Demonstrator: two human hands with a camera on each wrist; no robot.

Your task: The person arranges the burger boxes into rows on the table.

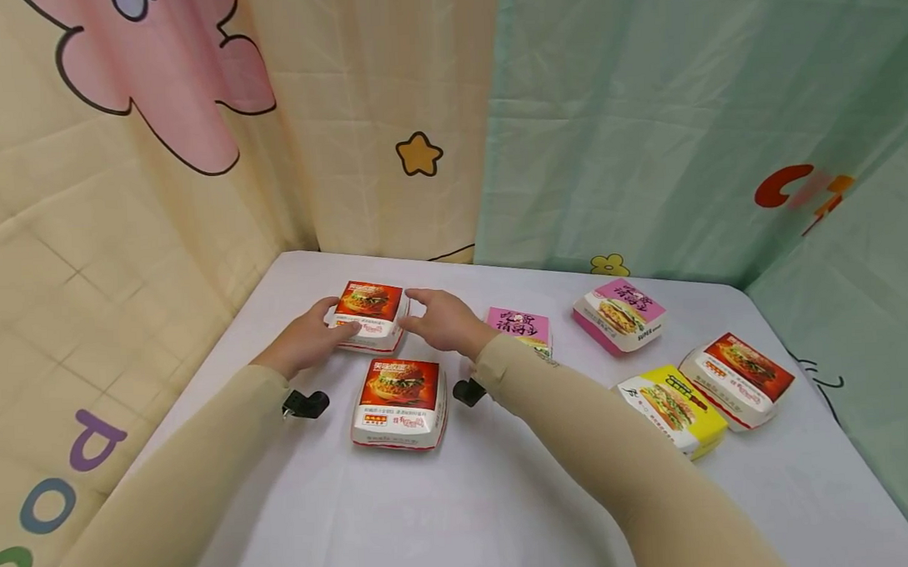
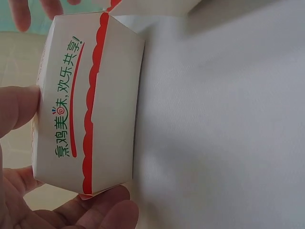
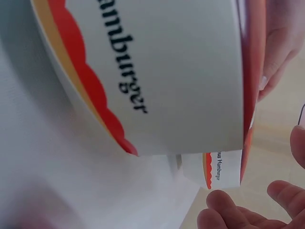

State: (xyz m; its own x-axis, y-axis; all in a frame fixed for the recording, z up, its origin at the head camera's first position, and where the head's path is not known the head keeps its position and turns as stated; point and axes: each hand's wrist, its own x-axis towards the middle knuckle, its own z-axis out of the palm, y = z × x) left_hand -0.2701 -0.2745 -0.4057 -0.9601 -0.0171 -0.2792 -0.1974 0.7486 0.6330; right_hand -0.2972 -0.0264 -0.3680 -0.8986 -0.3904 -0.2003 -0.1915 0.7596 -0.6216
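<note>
A red-and-white burger box sits toward the back left of the table. My left hand holds its left end, the thumb over the top edge and the fingers around the side. In the left wrist view the box's white side has green lettering and a red scalloped band. At the box's right side is my right hand, fingers spread and curved; whether they touch it I cannot tell. Just in front, between the forearms, stands a second matching burger box, large in the right wrist view.
On the right are a pink box, a yellow box and another red-and-white box. Behind my right wrist, another pink box is partly hidden. Curtains hang behind the white table.
</note>
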